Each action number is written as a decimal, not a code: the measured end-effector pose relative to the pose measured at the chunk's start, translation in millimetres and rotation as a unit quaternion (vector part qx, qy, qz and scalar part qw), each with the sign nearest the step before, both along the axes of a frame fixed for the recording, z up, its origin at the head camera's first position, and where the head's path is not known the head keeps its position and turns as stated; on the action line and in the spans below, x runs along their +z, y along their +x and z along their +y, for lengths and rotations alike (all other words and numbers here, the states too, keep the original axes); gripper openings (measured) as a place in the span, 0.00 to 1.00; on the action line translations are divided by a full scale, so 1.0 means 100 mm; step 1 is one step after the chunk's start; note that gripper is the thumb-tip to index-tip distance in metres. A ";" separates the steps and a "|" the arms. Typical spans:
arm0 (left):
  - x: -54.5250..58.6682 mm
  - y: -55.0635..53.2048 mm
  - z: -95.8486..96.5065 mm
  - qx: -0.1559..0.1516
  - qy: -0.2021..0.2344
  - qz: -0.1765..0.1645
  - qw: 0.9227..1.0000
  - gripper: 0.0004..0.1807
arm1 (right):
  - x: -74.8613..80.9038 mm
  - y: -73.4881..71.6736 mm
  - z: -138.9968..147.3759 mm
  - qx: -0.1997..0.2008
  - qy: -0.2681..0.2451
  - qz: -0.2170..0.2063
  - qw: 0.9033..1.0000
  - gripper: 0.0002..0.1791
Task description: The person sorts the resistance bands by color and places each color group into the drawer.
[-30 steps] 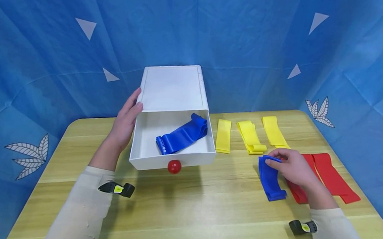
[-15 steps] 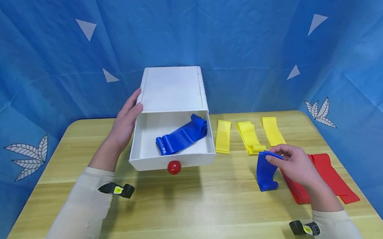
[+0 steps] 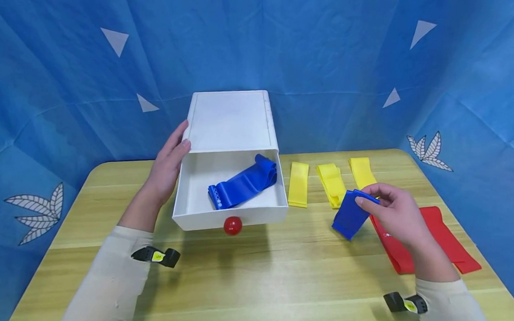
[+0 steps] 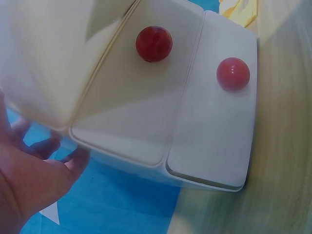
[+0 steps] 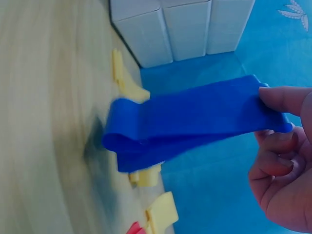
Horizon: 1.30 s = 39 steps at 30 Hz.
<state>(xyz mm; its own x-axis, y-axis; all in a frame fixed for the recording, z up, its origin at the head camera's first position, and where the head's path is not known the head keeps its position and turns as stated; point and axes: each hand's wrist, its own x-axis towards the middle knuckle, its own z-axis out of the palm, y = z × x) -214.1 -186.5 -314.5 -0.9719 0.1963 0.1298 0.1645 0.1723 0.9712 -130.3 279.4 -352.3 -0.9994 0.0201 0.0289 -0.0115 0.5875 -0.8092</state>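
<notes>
Pinched at one end by the right hand (image 3: pixel 395 214), the blue resistance band (image 3: pixel 351 215) could slip or unfold, since its looped end hangs loose above the surface (image 3: pixel 303 279). It lies just beyond those fingertips, well apart from the left hand (image 3: pixel 166 168), extended fingers resting against the white drawer cabinet (image 3: pixel 233 120).

Off-wht sleeves (image 3: pixel 107 276) carry blk wrist cams (image 3: pixel 171 258) w/ yel. labels (image 3: pixel 158 256).

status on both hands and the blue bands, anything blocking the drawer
Right hand pinching one blue band above table. Left hand at side of white unit. Another blue band in open drawer. Nothing seen blocking drawer opening.
</notes>
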 end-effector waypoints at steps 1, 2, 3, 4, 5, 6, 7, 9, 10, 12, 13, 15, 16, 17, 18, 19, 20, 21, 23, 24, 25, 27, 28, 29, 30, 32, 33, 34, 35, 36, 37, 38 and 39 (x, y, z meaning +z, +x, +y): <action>0.00 0.00 0.00 0.000 0.000 0.000 1.000 0.35 | 0.02 0.00 -0.01 -0.002 -0.003 0.005 1.000 0.17; 0.00 0.00 0.00 0.001 -0.001 0.000 1.000 0.35 | 0.03 -0.01 -0.02 -0.004 -0.006 0.011 1.000 0.17; 0.00 0.00 0.00 0.001 -0.001 -0.001 1.000 0.35 | 0.05 -0.01 -0.04 -0.005 -0.010 0.016 1.000 0.17; 0.00 0.00 0.00 0.002 -0.001 0.000 1.000 0.35 | 0.07 -0.02 -0.05 -0.007 -0.014 0.020 1.000 0.17; 0.00 0.00 0.00 0.002 -0.001 0.000 1.000 0.35 | 0.09 -0.02 -0.07 -0.010 -0.017 0.025 1.000 0.17; 0.00 0.00 0.00 0.002 -0.001 0.000 1.000 0.35 | 0.12 -0.03 -0.08 -0.011 -0.020 0.029 0.999 0.17; 0.00 0.00 0.00 0.002 -0.001 -0.001 1.000 0.35 | 0.14 -0.03 -0.10 -0.014 -0.022 0.033 0.999 0.17; 0.00 0.00 0.00 0.002 -0.002 -0.002 1.000 0.35 | 0.20 -0.04 -0.15 -0.020 -0.025 0.042 0.999 0.17; 0.00 0.00 -0.01 0.003 -0.002 -0.003 1.000 0.35 | 0.23 -0.04 -0.17 -0.022 -0.028 0.046 0.998 0.17; 0.00 0.00 -0.02 0.005 -0.004 -0.004 1.000 0.35 | 0.29 -0.05 -0.22 -0.024 -0.035 0.052 0.998 0.18; 0.00 0.00 -0.02 0.006 -0.006 -0.003 1.000 0.35 | 0.32 -0.06 -0.25 -0.025 -0.039 0.055 0.997 0.17; 0.00 0.00 -0.03 0.005 -0.007 -0.001 1.000 0.35 | 0.38 -0.07 -0.30 -0.025 -0.050 0.062 0.996 0.17; 0.00 0.00 -0.03 0.004 -0.007 0.001 1.000 0.35 | 0.42 -0.07 -0.32 -0.027 -0.056 0.065 0.996 0.17; 0.00 0.00 -0.03 0.003 -0.006 0.002 1.000 0.35 | 0.45 -0.08 -0.34 -0.029 -0.061 0.068 0.995 0.17; 0.00 0.00 -0.02 0.002 -0.005 0.004 1.000 0.35 | 0.48 -0.08 -0.36 -0.031 -0.066 0.070 0.995 0.17; 0.00 0.00 -0.02 0.000 -0.004 0.004 1.000 0.35 | 0.51 -0.09 -0.38 -0.032 -0.071 0.073 0.994 0.16; 0.00 0.00 -0.02 0.000 -0.003 0.004 1.000 0.35 | 0.54 -0.09 -0.40 -0.033 -0.076 0.075 0.994 0.16; 0.00 0.00 -0.01 0.000 -0.003 0.004 1.000 0.35 | 0.57 -0.10 -0.42 -0.033 -0.081 0.078 0.993 0.16; 0.00 0.01 0.00 -0.001 -0.003 0.003 1.000 0.35 | 0.63 -0.11 -0.46 -0.030 -0.092 0.084 0.992 0.16; 0.00 0.00 0.00 -0.001 -0.003 0.002 1.000 0.35 | 0.66 -0.11 -0.47 -0.029 -0.094 0.087 0.991 0.16; 0.00 0.01 0.00 0.000 -0.003 0.001 1.000 0.35 | 0.69 -0.12 -0.49 -0.028 -0.097 0.090 0.991 0.16; 0.01 0.01 0.00 0.000 -0.002 -0.002 1.000 0.35 | 0.77 -0.13 -0.54 -0.027 -0.104 0.097 0.989 0.16; 0.01 0.00 0.00 0.000 -0.002 -0.003 1.000 0.35 | 0.80 -0.13 -0.56 -0.026 -0.107 0.102 0.989 0.16; 0.01 0.00 0.00 0.000 -0.002 -0.004 1.000 0.35 | 0.83 -0.14 -0.59 -0.026 -0.111 0.107 0.988 0.16; 0.01 0.00 0.00 0.001 -0.002 -0.005 1.000 0.36 | 0.86 -0.14 -0.61 -0.023 -0.116 0.112 0.987 0.16; 0.02 0.01 0.00 0.001 -0.002 -0.006 1.000 0.35 | 0.93 -0.16 -0.66 -0.015 -0.130 0.128 0.983 0.14; 0.02 0.01 0.00 0.001 -0.001 -0.006 1.000 0.35 | 0.96 -0.17 -0.68 -0.012 -0.138 0.137 0.981 0.14; 0.02 0.01 0.00 0.001 0.000 -0.007 1.000 0.35 | 0.99 -0.18 -0.71 -0.007 -0.148 0.144 0.978 0.13; 0.02 0.01 0.00 0.001 0.001 -0.007 1.000 0.35 | 1.02 -0.18 -0.73 -0.003 -0.159 0.151 0.976 0.12; 0.02 0.01 0.00 0.000 0.002 -0.007 1.000 0.35 | 1.04 -0.19 -0.76 -0.002 -0.168 0.157 0.973 0.11; 0.02 0.01 0.00 0.000 0.002 -0.007 1.000 0.35 | 1.07 -0.20 -0.78 -0.001 -0.176 0.161 0.971 0.10; 0.02 0.01 0.00 0.000 0.003 -0.007 1.000 0.35 | 1.09 -0.20 -0.81 0.000 -0.186 0.165 0.969 0.09; 0.02 0.01 0.00 0.000 0.004 -0.007 1.000 0.35 | 1.12 -0.20 -0.84 -0.001 -0.191 0.167 0.967 0.09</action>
